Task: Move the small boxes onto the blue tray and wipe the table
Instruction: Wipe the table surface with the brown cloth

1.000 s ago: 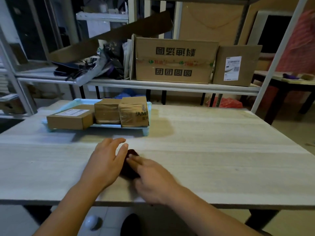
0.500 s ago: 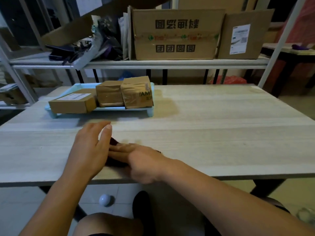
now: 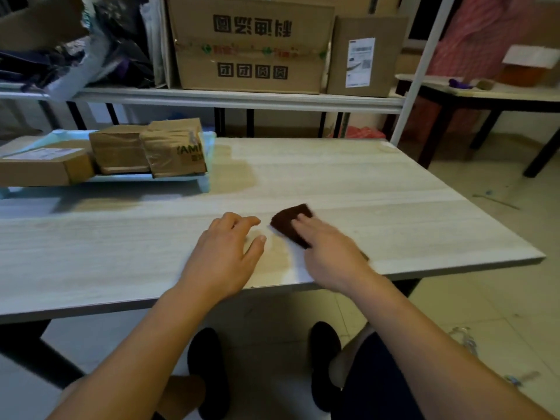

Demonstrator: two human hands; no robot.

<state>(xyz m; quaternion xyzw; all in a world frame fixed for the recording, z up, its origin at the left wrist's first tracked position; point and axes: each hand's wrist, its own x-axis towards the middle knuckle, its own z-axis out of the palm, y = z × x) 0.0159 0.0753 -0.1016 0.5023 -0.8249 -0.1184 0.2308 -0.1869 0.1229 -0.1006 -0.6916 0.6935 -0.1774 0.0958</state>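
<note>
Three small cardboard boxes stand on the blue tray point(image 3: 203, 181) at the table's far left: a flat labelled box point(image 3: 42, 165), a middle box point(image 3: 119, 151) and a taped box point(image 3: 174, 150). A dark brown cloth point(image 3: 289, 221) lies on the pale wooden table point(image 3: 363, 189) near its front edge. My right hand point(image 3: 328, 253) presses flat on the cloth, covering its near part. My left hand point(image 3: 225, 257) rests flat on the table just left of the cloth, fingers apart, holding nothing.
Behind the table a metal shelf point(image 3: 242, 100) carries a large printed carton point(image 3: 251, 45), a smaller labelled carton point(image 3: 363, 56) and crumpled bags. A dark table point(image 3: 485, 95) stands at the right. My feet in black shoes show below the table edge.
My right hand has slid the cloth to the right, away from my left hand. The two hands, which were touching over the cloth, are now apart. The view has turned rightward.
</note>
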